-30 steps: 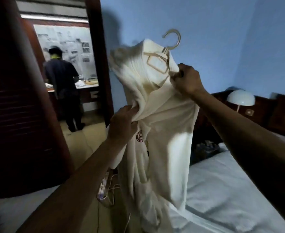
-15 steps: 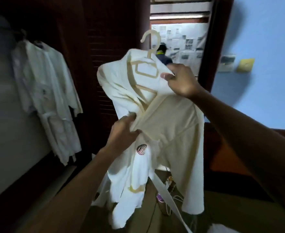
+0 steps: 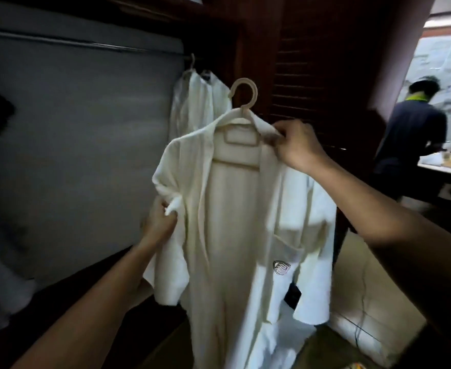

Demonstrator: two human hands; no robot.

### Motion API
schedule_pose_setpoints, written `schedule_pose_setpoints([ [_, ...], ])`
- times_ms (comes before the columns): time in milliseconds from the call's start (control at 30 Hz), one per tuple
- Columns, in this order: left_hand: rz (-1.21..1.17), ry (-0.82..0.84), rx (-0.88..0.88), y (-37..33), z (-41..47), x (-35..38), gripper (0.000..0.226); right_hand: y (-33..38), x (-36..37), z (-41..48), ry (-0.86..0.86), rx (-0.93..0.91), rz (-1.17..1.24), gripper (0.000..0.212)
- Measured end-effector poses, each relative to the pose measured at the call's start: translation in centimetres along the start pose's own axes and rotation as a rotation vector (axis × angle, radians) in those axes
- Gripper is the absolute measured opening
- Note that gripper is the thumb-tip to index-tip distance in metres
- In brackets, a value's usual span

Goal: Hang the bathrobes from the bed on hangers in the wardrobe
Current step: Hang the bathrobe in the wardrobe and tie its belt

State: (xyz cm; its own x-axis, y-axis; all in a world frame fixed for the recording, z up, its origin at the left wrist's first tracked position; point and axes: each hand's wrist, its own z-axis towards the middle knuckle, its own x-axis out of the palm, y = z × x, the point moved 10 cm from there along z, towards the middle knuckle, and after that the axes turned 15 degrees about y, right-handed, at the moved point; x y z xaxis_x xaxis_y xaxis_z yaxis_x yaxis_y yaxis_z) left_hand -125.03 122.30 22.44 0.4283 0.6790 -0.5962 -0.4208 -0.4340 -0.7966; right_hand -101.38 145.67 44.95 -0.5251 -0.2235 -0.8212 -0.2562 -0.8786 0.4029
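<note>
Two hands work at frame centre: the right hand (image 3: pixel 298 145) pinches the collar against the hanger (image 3: pixel 244 110), the left hand (image 3: pixel 159 222) grips a bunched sleeve, and this soft, floppy bathrobe (image 3: pixel 235 209) looks slip-prone, so better carried by the hanger's stiff neck.

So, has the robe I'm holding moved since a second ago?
Yes. The bathrobe on its hanger has swung left, away from the doorway, to just in front of the hung robes.
</note>
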Motion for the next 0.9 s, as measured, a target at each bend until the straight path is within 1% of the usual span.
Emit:
schedule_pose_setpoints([
  [67,0.041,-0.145,-0.070,1.4,2.0,-4.0,0.024,0.9,1.5,3.0,0.024,-0.036,0.023,0.013],
  [100,0.052,-0.231,-0.061,1.4,3.2,-6.0,0.032,1.5,2.1,4.5,0.028,-0.068,0.017,0.015],
  [167,0.041,-0.386,0.064,-0.6,5.3,-9.9,0.046,2.8,3.1,7.5,0.020,-0.142,-0.002,0.021],
  [233,0.031,-0.481,0.249,-4.0,7.8,-13.2,0.052,4.3,4.4,10.6,0.018,-0.211,-0.011,0.027],
  [267,0.074,-0.479,0.321,-5.9,9.4,-14.3,0.052,5.2,5.2,12.2,0.025,-0.240,-0.018,0.028],
  [300,0.149,-0.442,0.379,-7.7,11.4,-15.1,0.048,6.0,6.1,13.9,0.034,-0.259,-0.021,0.028],
  [367,0.273,-0.277,0.456,-10.2,15.7,-15.5,0.035,7.6,7.5,17.2,0.043,-0.286,-0.037,0.025],
  [400,0.278,-0.203,0.474,-10.8,17.8,-15.8,0.034,8.3,7.9,19.0,0.043,-0.288,-0.044,0.023],
  [433,0.258,-0.168,0.491,-11.0,19.8,-16.6,0.036,8.9,8.2,20.7,0.049,-0.290,-0.047,0.022],
  [500,0.214,-0.158,0.526,-11.2,23.3,-18.8,0.038,9.9,8.7,23.9,0.080,-0.306,-0.058,0.021],
  [567,0.213,-0.161,0.569,-12.0,26.4,-21.0,0.038,10.4,8.7,27.1,0.112,-0.318,-0.095,0.015],
  [667,0.240,-0.160,0.531,-12.2,31.9,-24.0,0.029,8.8,9.3,31.9,0.125,-0.248,-0.207,0.029],
  [733,0.234,-0.137,0.522,-11.8,36.0,-25.5,0.026,7.8,10.1,34.8,0.068,-0.230,-0.227,0.028],
  [833,0.241,-0.123,0.521,-10.9,41.5,-26.7,0.029,7.7,11.6,38.6,-0.029,-0.250,-0.152,0.020],
  [867,0.240,-0.132,0.524,-10.8,43.2,-26.9,0.029,7.9,12.1,40.0,-0.042,-0.253,-0.119,0.019],
  [900,0.232,-0.146,0.524,-10.8,44.9,-27.2,0.026,7.9,12.5,41.5,-0.054,-0.261,-0.086,0.022],
])
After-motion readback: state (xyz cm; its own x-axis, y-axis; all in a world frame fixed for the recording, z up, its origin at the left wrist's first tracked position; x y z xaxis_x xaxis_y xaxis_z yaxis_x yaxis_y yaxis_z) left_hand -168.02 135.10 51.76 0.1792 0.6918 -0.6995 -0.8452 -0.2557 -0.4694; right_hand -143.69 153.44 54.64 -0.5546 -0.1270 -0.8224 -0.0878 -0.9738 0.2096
